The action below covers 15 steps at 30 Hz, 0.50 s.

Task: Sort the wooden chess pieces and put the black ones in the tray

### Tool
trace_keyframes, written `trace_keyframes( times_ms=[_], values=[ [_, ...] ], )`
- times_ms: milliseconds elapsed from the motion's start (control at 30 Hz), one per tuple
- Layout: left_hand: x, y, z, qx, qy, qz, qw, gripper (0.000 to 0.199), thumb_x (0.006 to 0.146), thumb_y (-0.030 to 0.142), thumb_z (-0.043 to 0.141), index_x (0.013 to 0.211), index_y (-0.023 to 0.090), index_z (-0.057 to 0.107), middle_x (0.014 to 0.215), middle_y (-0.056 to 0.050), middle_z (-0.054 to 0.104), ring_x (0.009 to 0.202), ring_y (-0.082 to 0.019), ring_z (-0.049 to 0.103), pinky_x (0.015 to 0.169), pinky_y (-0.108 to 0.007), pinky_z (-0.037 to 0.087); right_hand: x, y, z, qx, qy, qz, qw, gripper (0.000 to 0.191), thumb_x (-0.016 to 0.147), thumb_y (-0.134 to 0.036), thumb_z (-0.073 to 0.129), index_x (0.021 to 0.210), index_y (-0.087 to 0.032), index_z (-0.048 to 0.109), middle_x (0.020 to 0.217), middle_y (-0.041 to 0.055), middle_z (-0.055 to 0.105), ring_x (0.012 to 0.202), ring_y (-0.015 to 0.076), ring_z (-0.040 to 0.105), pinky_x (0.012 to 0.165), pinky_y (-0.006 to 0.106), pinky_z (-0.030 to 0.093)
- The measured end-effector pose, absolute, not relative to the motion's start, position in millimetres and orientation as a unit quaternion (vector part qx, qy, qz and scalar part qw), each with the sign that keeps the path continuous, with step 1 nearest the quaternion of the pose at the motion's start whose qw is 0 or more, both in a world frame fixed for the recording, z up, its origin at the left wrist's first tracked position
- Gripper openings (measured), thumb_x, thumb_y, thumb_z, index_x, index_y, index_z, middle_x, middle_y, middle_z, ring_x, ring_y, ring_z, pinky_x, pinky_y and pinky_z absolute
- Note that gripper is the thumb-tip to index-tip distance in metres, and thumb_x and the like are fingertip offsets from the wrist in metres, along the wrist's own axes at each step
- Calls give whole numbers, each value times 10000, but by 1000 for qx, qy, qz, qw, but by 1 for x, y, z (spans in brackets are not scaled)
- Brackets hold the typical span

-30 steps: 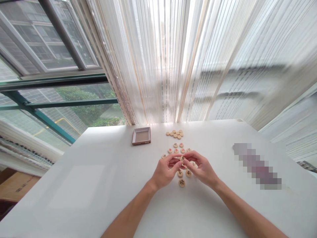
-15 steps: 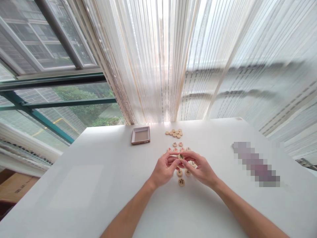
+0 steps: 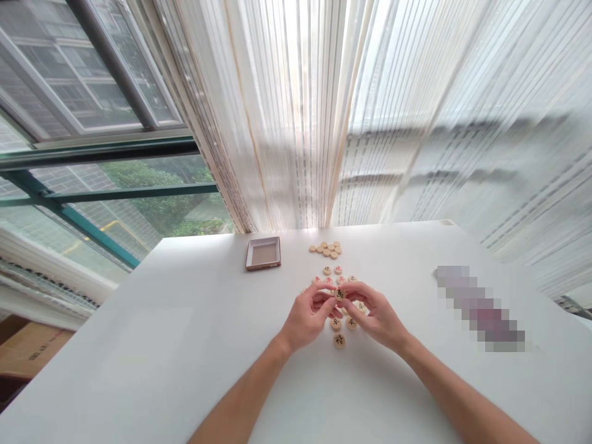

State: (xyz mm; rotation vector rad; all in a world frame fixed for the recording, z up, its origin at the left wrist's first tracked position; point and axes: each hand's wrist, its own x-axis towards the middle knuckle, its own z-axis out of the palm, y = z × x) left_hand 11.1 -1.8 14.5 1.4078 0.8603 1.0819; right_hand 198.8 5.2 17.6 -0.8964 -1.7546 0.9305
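So, black-marked disc (image 3: 340,295) sits between left hand (image 3: 303,319) and right hand (image 3: 379,316), fingers (image 3: 327,307) of both gripping its edge, neither hand nearer. Round, no long axis; marked face tilted nearside, held over the other pieces (image 3: 339,341) on the tabletop (image 3: 176,370).

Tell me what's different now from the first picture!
The held piece seems to have turned a little: its black mark shows at a new angle. The left hand and right hand still hold it; nothing was let go. The box, plain pieces and nearest piece stayed put.
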Motion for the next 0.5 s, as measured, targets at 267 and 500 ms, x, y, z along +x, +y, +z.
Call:
trace_keyframes(
  times_ms=[267,500],
  values=[
    [11,-4,16,633,376,450,506,299,933,383,609,1167,201,566,973,-89,750,816,-210,747,780,-349,593,199,6,15,-361,-719,380,455,196,923,-327,639,1107,-259,649,949,44,729,844,203,710,792,355,602],
    [4,-2,21,657,383,433,484,327,948,390,579,1203,186,565,939,-93,756,784,-197,739,754,-327,581,199,6,15,-373,-700,409,452,192,930,-336,634,1097,-243,614,934,42,696,816,192,701,752,339,586]
  ],
)
